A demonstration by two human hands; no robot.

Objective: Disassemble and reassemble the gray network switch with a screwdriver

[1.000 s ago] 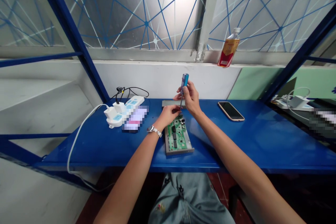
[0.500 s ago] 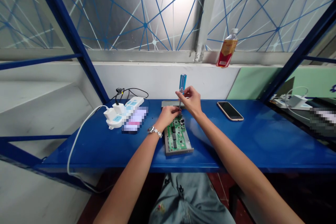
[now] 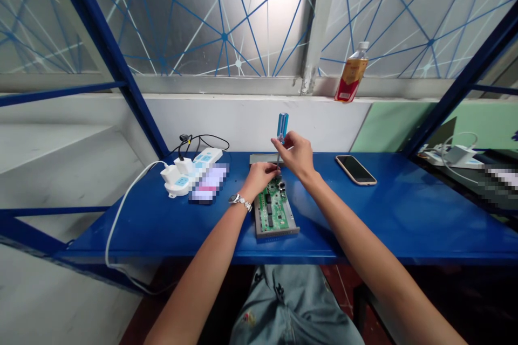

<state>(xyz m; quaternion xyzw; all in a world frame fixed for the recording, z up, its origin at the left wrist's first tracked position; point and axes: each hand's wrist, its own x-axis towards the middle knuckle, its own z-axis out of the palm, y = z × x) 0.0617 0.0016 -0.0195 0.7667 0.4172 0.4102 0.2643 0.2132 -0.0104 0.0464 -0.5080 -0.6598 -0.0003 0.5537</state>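
A screwdriver with a clear blue handle stands nearly upright over the far part of an opened metal unit. Closed around it, just below the handle, are the fingers of my right hand. My left hand, with a watch on its wrist, is pinched at the lower end of the shaft; what the fingertips grip is hidden. Beneath both hands lies a green circuit board, set in a grey metal casing. My left hand covers part of the board's far left side, and the screwdriver's tip is hard to see.
On the left of the blue table are a white power strip with plugs and cables, and a blurred phone. Another phone lies to the right. A drink bottle stands on the window ledge.
Almost nothing differs. My right hand has shifted very slightly to the right on the screwdriver; the left hand keeps its place and the board has not moved.
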